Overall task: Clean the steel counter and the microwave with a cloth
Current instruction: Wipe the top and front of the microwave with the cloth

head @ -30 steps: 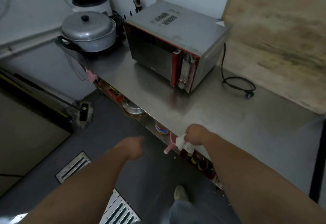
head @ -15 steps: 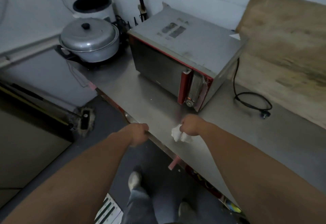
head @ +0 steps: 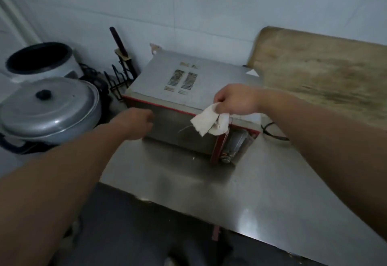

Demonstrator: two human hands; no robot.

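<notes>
At centre right of the frame, my right hand point(head: 236, 100) kept a closed grip on the crumpled white cloth point(head: 209, 122), which hung over the top front edge of the grey, red-trimmed microwave point(head: 188, 90). My left hand point(head: 134, 124), at centre, had its fingers curled and held nothing, just beside the microwave's left front corner. The microwave stood on the steel desk point(head: 240, 198). At left sat a lidded grey metal pot point(head: 49, 108); at upper right leaned a worn wooden board point(head: 322, 73).
</notes>
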